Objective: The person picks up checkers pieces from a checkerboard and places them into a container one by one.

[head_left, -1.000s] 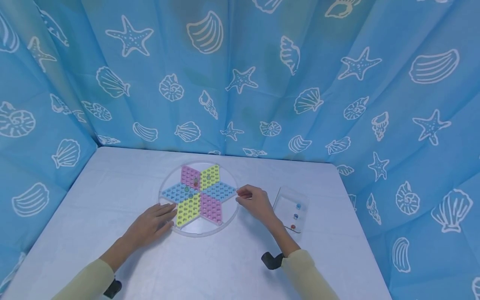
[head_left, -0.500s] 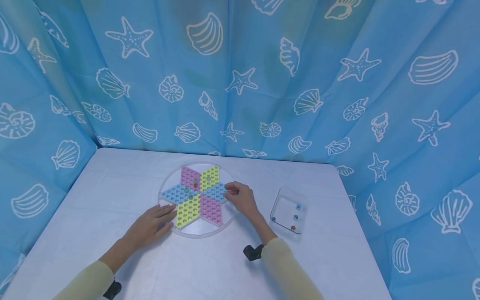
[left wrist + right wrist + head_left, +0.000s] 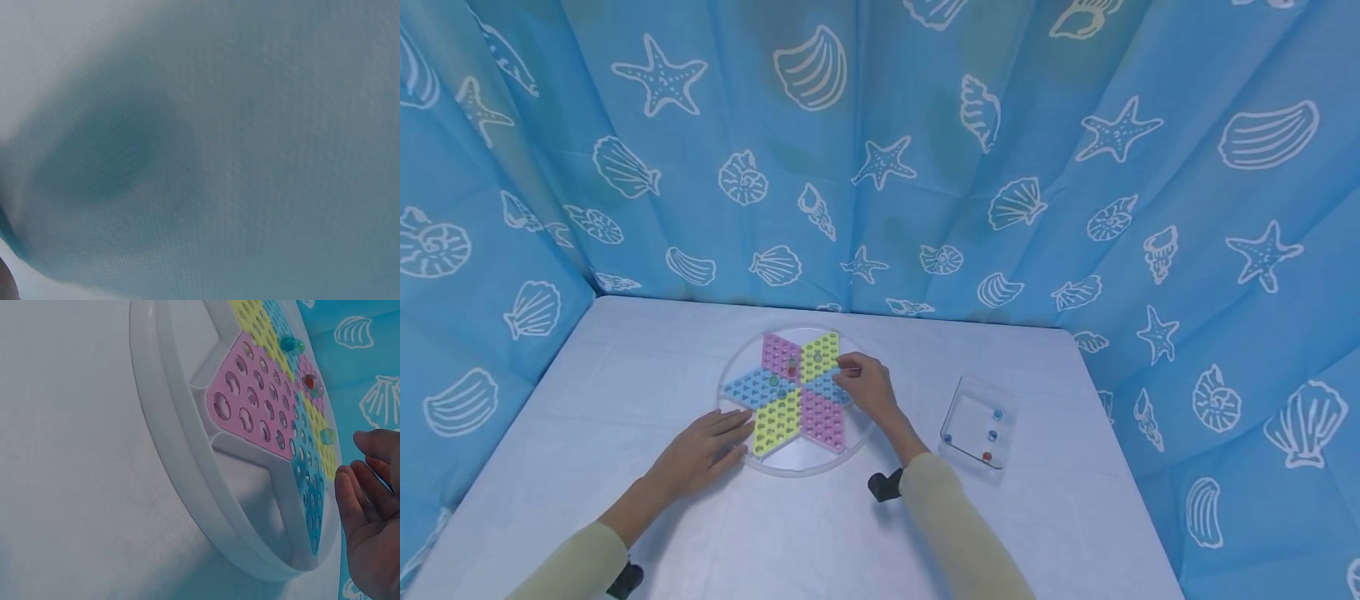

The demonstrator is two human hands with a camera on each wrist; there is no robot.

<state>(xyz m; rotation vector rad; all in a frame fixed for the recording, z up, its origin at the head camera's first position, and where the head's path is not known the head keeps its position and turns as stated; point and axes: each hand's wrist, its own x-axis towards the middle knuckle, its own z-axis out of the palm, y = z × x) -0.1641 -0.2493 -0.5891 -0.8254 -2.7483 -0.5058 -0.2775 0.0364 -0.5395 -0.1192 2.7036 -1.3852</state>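
Left hand [image 3: 703, 450] flat, fingers on board [image 3: 797, 397] rim. Right hand [image 3: 865, 385] over board, fingers pinched; contents hidden. Tray [image 3: 978, 421] nearby.

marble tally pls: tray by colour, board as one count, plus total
Blue marbles in the clear tray: 3
Red marble in the tray: 1
Marbles on the star board: 5
Total: 9 marbles in view
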